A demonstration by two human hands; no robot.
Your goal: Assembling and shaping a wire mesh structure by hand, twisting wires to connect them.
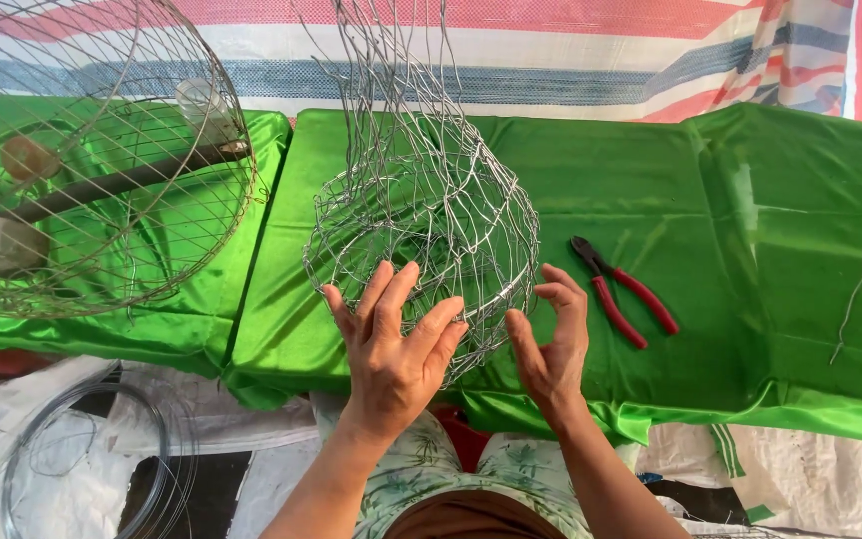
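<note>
Both your hands are on a half-woven wire mesh basket at the near edge of the desk.

Your left hand (391,344) lies with spread fingers against the near side of the wire mesh basket (421,235), and your right hand (551,344) curls loosely at its lower right rim, fingertips touching the wire; neither grip is closed on it. The rounded lower body looks woven and holds its shape, but loose wire ends rise unwoven from its top toward the far edge, so by my judgement the upper part is left to do. Red-handled pliers (623,291) lie just right of the basket on the green satin cloth (750,230). A larger round wire cage (102,150) sits at the desk's left end, and a single loose wire (860,269) lies near the right edge.
</note>
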